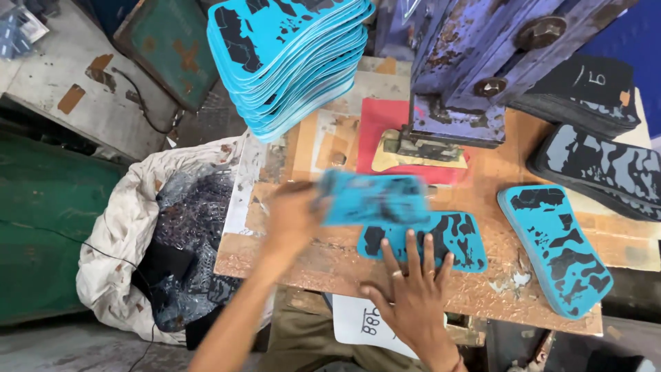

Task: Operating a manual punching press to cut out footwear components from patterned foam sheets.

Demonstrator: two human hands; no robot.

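My left hand (292, 217) grips a blue foam sole piece with black patches (375, 198), blurred in motion just above the wooden work board (330, 265). Fingers spread, my right hand (411, 289) lies flat on the near edge of a second blue patterned sole (447, 238) resting on the board. Behind both, the purple rusty press head (468, 76) sits over a metal die (416, 148) on a red pad (379, 124).
A tall stack of blue soles (289, 58) stands at the back left, a small blue stack (554, 248) at the right, dark grey stacks (599, 165) further right. A white sack of dark scraps (172, 227) sits left of the board.
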